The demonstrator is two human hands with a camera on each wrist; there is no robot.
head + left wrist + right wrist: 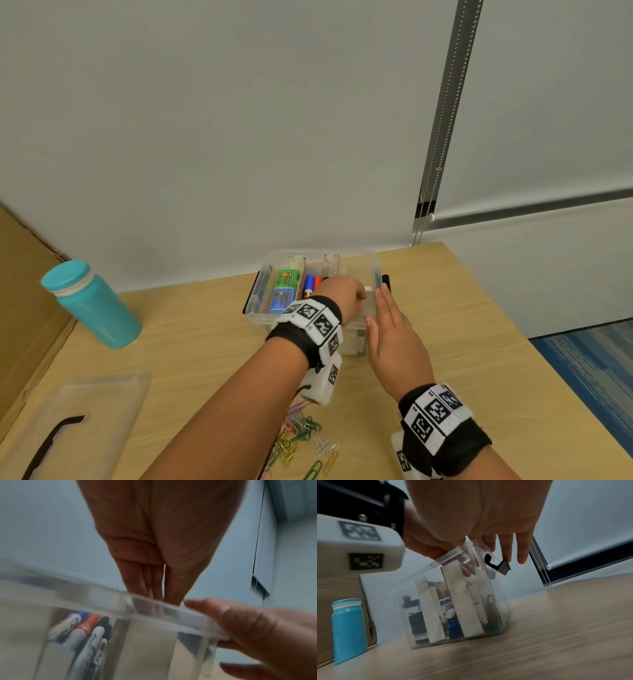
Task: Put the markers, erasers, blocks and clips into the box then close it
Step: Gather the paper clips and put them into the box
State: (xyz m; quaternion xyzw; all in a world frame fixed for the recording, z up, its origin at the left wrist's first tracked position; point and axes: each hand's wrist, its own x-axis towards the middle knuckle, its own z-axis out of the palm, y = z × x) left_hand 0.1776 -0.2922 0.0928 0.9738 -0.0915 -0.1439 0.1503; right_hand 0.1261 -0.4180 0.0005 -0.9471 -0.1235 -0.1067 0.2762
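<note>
While the clear plastic lid with a black latch (78, 421) lies at eight o'clock on the wooden surface (479, 342), the clear plastic box with cardboard dividers (263, 301) sits at the centre, thin-walled, light and probably slick, best held by its stiff rim; inside lie two erasers in green and blue wrappers (284, 291), their print too small to read, and blue, red and black markers (312, 284); the left hand (346, 296) reaches into the right compartment, its grip narrow, contents unseen; the right hand (394, 329) lies flat against the box's wall, grip wide; at six o'clock coloured wire paper clips (305, 438) wait, springy and fiddly; "ERASE" shows low through the wall.
</note>
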